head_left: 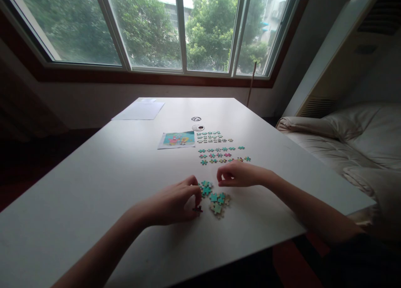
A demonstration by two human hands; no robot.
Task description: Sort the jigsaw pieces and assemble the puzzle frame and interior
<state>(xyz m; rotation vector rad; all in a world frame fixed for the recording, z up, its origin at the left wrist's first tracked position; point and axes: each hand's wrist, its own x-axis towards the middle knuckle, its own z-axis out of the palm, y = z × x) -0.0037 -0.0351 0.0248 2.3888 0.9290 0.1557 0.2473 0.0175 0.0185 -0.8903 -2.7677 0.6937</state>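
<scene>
My left hand [175, 202] rests on the white table [94, 187] with fingers curled, pinching a small dark puzzle piece [198, 209] against the surface. My right hand [238, 174] hovers just beyond, fingers pinched together; what they hold, if anything, is hidden. Between the hands lies a small cluster of teal and beige puzzle pieces [216, 198]. Farther back, several loose pieces [219, 152] are laid out in rows. A colourful reference picture [177, 139] lies left of those rows.
Two small round lids or discs [197, 123] sit behind the pieces. A sheet of paper [139, 110] lies at the far left of the table. A bed with pillows [344, 133] stands to the right. Large windows [156, 29] fill the far wall.
</scene>
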